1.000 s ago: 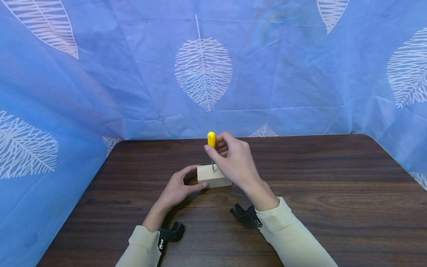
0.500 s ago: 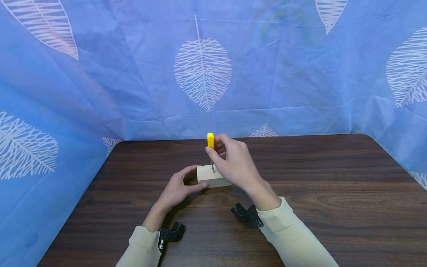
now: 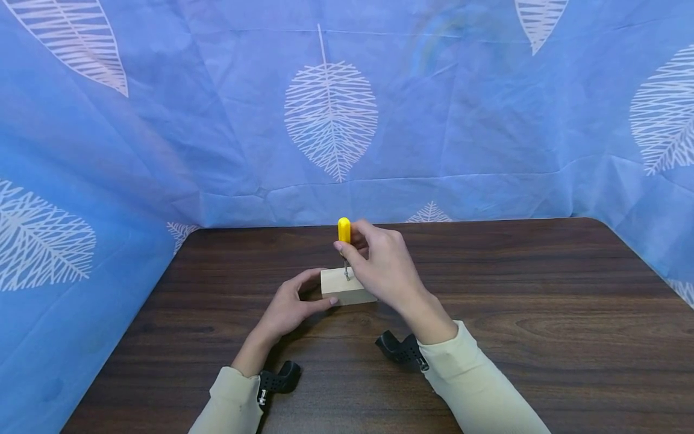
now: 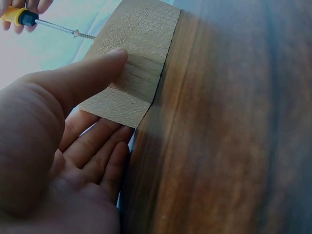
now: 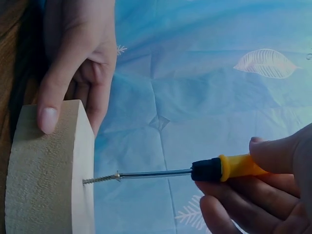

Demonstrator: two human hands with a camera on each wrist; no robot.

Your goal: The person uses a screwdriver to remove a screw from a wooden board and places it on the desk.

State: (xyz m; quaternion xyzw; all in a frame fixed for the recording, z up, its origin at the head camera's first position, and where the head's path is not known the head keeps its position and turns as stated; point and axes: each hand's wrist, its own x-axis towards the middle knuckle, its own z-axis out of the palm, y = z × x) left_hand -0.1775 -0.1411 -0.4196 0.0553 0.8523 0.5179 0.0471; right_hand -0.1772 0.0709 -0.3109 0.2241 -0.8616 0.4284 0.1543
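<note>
Screw (image 5: 101, 180) at the centre of it all, standing up out of the top face of a pale wooden block (image 5: 41, 170), plenty of thread bare between its head and the wood! The block sits on the table (image 3: 542, 313), near the middle, and the left hand (image 3: 286, 308) has it by one end: thumb against the near side, fingers round behind, spread only as wide as the block. Above, the right hand (image 3: 387, 262) pinches the screwdriver (image 5: 206, 170) by its handle between thumb and curled fingers, the shaft lined up with the screw and its tip seeming to meet the head.

Turning the screw looks like the step in hand, though which way it turns, these views can't tell. Next move, by the look of it, calls for a seated tip, a straight shaft and a well-braced block; with this much thread exposed, a wobble could tilt the screw.

And what textures! Coarse, fuzzy grain on the block's side, a smoother top, crisp edges. Flared head and spiral thread on the screw; slim, shiny round shaft, black collar, glossy yellow handle with a rounded end. Dark, streaky woodgrain below, creased blue cloth (image 3: 228, 138) with white leaf prints behind.
</note>
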